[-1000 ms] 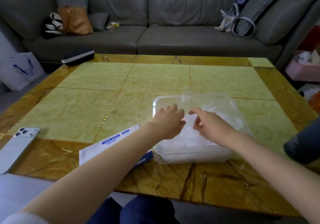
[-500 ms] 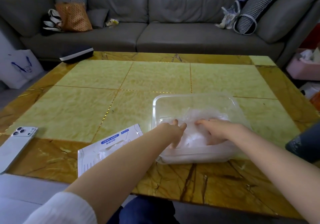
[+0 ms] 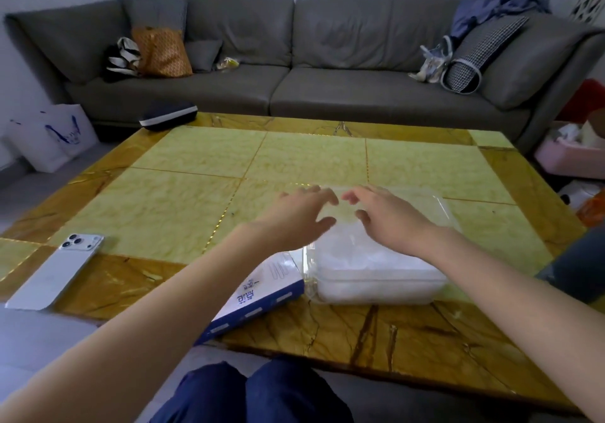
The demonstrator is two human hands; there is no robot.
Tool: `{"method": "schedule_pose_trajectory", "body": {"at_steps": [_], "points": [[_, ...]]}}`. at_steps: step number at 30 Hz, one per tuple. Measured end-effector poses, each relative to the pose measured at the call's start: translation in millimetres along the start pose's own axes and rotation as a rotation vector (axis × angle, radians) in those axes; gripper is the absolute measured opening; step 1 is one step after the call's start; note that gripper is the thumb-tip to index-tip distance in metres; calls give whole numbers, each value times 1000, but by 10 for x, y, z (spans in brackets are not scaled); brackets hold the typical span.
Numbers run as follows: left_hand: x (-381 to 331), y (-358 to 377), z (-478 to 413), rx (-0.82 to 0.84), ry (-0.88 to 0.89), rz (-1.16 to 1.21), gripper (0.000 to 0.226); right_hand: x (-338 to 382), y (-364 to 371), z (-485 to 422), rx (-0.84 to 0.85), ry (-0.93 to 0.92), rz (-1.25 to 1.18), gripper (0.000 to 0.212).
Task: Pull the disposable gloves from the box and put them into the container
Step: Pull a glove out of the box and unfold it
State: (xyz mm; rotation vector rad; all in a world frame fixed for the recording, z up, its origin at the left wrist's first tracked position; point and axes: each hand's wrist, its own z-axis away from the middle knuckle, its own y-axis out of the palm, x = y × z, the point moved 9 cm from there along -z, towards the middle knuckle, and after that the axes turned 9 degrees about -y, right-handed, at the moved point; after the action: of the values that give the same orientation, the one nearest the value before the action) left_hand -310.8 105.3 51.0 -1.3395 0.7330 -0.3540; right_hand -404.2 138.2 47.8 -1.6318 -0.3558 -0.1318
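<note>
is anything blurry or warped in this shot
Head view: both the left hand and right hand are smeared by motion blur at the clear container; the phone and glove box look sharp; the wide-angle lens bows the sofa at the edges.

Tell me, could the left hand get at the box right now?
Probably yes. The left hand is open and empty, and the box lies uncovered just beneath that forearm, beside the container.

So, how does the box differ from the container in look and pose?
The box is opaque, white and blue; the container is clear plastic. The box lies flat and skewed to the table edge; the container sits square and taller, gloves visible inside. Both rest on the table.
</note>
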Motion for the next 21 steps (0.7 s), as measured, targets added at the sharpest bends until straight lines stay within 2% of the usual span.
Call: {"method": "schedule_pose_trajectory", "body": {"at_steps": [2, 6, 8, 11, 13, 15, 17, 21], "points": [[407, -68, 132, -74, -98, 66, 34, 327, -54, -15, -135, -99, -54, 41], [1243, 264, 411, 80, -338, 48, 39, 918, 133, -57, -236, -266, -122, 37], [1496, 456, 580, 161, -394, 16, 51, 1140, 358, -119, -197, -292, -140, 37], [1648, 723, 774, 270, -427, 6, 72, 1319, 815, -245, -17, -251, -106, 45], [1675, 839, 876, 299, -410, 14, 79, 1355, 1112, -320, 103, -209, -70, 51], [1666, 881, 947, 287, -371, 14, 80, 1304, 1319, -368, 179, -156, -73, 46], [1664, 879, 979, 250, -351, 7, 80, 1211, 1402, -393, 194, -99, -88, 33], [1709, 864, 1005, 177, -365, 19, 82, 1184, 1317, -436, 105, -66, -53, 16]]}}
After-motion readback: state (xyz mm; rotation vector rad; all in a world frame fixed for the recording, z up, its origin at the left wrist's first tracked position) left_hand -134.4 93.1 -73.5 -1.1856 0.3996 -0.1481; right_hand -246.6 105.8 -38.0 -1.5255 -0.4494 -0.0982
